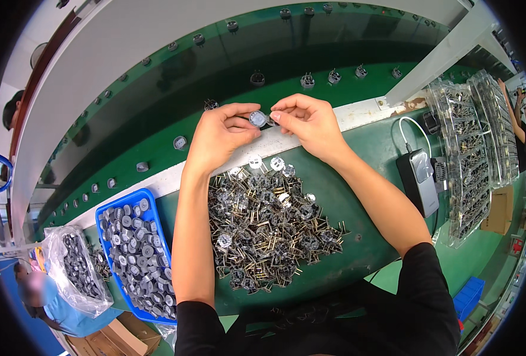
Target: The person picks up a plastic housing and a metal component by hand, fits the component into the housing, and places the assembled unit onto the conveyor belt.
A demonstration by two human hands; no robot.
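Note:
Above the white rail, my two hands meet over a small round grey plastic part (257, 118). My left hand (220, 132) is closed on it with thumb and fingers. My right hand (308, 123) pinches at its right side, with a bit of metal showing at the fingertips; the piece there is mostly hidden. Below my hands lies a big heap of clear round pieces with metal pins (269, 228). A blue tray (167, 240) full of round grey plastic parts stands left of my left forearm.
A green conveyor belt (156, 145) behind the white rail (358, 117) carries spaced round parts. On the right are a black-and-grey box with a white cable (422, 178) and clear plastic trays of parts (468, 154). Far left, a plastic bag (79, 267) holds grey parts; a person (73, 302) sits nearby.

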